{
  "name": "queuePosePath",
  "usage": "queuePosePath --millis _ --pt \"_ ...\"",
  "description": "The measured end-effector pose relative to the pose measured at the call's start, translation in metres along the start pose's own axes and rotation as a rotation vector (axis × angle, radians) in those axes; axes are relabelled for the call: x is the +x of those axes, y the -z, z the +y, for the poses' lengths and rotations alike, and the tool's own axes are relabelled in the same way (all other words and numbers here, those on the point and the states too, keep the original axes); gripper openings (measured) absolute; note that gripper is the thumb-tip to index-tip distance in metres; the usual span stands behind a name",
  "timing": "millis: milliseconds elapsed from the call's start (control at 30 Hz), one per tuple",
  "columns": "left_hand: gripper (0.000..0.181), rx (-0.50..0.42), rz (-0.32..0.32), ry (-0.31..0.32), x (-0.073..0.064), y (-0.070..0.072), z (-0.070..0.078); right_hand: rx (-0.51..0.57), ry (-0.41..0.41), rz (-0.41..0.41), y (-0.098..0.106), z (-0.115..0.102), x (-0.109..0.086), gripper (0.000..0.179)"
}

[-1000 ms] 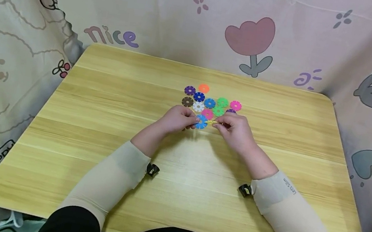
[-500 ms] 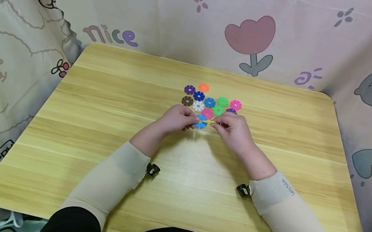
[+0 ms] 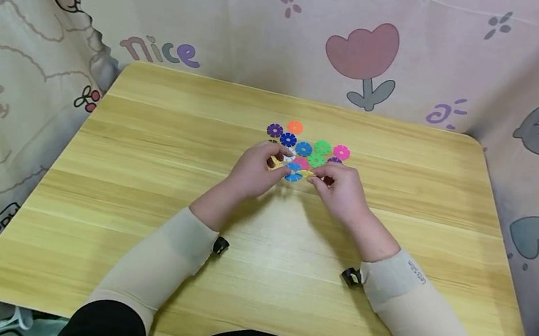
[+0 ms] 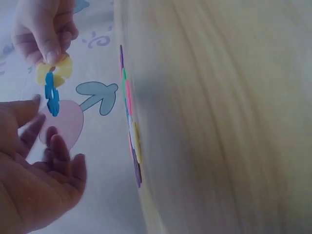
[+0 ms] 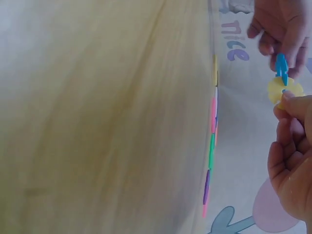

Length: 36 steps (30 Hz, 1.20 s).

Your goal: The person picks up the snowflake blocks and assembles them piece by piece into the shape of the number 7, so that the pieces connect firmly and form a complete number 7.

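Note:
My right hand [image 3: 344, 192] pinches a yellow notched plastic disc [image 5: 275, 91] between thumb and fingers, raised over the table. A blue notched disc [image 4: 55, 105] is slotted into its edge, standing crosswise to it. My left hand [image 4: 36, 180] is spread with loosely bent fingers, right by the blue disc and holding nothing; a gap shows between them in the left wrist view. In the head view the left thumb tip overlaps the blue disc's edge. Beneath that hand another yellow disc [image 3: 276, 163] lies on the table, partly hidden by the fingers.
Several flat notched discs lie beyond my hands, among them an orange one [image 3: 294, 127], a dark blue one [image 3: 288, 139], a green one [image 3: 322, 147] and a pink one [image 3: 341, 152]. The wooden table [image 3: 149, 132] meets a patterned curtain [image 3: 248, 31] at its back edge.
My left hand has let go of the blue disc and its fingers have spread. The joined discs have tilted slightly and stay in my right hand, which is almost still.

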<state>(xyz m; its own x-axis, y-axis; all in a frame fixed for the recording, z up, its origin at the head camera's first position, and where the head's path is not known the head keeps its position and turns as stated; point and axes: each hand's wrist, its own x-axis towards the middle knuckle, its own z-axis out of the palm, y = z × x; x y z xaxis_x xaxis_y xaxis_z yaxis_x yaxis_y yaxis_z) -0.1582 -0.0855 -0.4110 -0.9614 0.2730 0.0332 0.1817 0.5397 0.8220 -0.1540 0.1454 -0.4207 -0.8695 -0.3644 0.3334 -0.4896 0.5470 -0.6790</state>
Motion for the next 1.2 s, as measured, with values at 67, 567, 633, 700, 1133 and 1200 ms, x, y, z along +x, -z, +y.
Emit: queuePosePath --millis 67,567,633,700,1133,1200 --pt "0.026 0.083 0.011 -0.073 0.000 -0.001 0.002 0.000 -0.012 -0.003 0.000 -0.001 0.000 0.005" --pt "0.012 0.296 -0.002 -0.172 0.003 -0.009 0.010 -0.022 -0.006 -0.087 0.000 0.002 0.004 0.011" --pt "0.012 0.296 0.004 -0.151 0.003 -0.008 0.009 -0.056 -0.044 -0.091 0.008 0.007 0.006 0.013" --pt "0.013 0.295 0.008 -0.135 0.003 -0.007 0.008 -0.101 -0.100 -0.084 0.016 0.013 0.009 0.013" --pt "0.013 0.291 -0.004 -0.117 0.005 -0.008 0.006 -0.452 -0.405 -0.238 0.030 0.039 0.033 0.032" --pt "0.013 0.285 -0.007 -0.117 0.006 -0.009 0.005 -0.490 -0.428 -0.244 0.027 0.039 0.037 0.034"
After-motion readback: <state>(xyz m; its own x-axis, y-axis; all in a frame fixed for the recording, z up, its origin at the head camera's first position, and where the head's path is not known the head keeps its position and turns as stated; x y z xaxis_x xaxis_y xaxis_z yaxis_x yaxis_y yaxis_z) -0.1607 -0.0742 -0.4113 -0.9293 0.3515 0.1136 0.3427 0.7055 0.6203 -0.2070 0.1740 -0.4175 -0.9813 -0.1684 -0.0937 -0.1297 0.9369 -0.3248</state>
